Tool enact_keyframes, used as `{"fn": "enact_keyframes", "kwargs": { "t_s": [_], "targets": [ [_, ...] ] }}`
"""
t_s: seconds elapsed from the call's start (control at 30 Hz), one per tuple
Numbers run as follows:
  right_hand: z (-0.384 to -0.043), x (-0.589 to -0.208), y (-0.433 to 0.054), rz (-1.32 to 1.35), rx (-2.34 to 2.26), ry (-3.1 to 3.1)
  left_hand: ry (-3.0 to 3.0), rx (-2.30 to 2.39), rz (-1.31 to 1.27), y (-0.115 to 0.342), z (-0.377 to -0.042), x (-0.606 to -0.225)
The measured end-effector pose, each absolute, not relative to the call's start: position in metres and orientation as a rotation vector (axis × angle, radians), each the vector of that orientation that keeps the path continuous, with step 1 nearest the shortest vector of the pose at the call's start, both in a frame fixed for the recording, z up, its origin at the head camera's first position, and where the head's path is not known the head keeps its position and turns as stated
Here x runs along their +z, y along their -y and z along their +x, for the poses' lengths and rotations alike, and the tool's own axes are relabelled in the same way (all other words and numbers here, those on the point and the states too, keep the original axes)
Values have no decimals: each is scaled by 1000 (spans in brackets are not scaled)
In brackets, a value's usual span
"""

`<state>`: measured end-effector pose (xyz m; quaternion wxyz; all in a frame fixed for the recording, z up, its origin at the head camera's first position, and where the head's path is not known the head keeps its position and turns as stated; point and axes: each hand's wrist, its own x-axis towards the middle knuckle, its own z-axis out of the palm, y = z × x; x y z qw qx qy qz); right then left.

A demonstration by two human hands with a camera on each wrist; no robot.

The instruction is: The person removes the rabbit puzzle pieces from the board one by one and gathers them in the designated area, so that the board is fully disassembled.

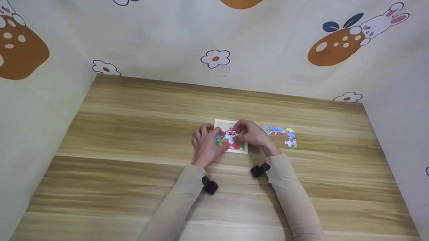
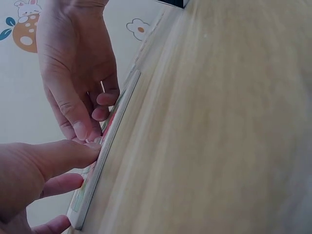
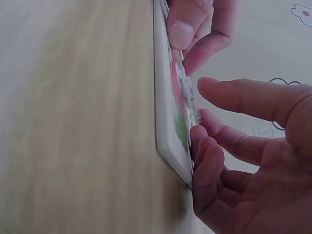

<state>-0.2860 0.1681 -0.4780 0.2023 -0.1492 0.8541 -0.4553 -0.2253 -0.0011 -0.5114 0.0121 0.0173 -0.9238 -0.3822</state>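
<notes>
A small jigsaw puzzle in a pale frame (image 1: 245,150) lies on the table, its picture a white and red cartoon character over green. My left hand (image 1: 207,144) rests at the frame's left side, with the thumb (image 2: 78,152) reaching over the picture and the fingers spread along the edge. From the right, my right hand (image 1: 252,133) bends over the picture, thumb and index finger pinching a small whitish puzzle piece (image 3: 187,90) close above the surface. Its other fingers (image 3: 207,156) curl down by the frame's edge. Both hands cover parts of the picture.
Several loose puzzle pieces (image 1: 278,130) lie together on the table right of the frame, behind my right wrist. The wood-grain table (image 1: 130,189) meets patterned light walls (image 1: 167,41) at the back and sides. Each wrist carries a small black camera (image 1: 210,185).
</notes>
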Motion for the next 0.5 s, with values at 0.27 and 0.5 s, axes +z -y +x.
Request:
{"fn": "enact_keyframes", "kwargs": {
  "t_s": [0.27, 0.5],
  "targets": [
    [-269, -448, -163, -466, -1348, -2332, 2870, -1213, 50, 2, -226, -513],
    [-279, -467, -168, -413, -1449, -2282, 2883, -1208, 48, 2, -227, -513]
  ]
}}
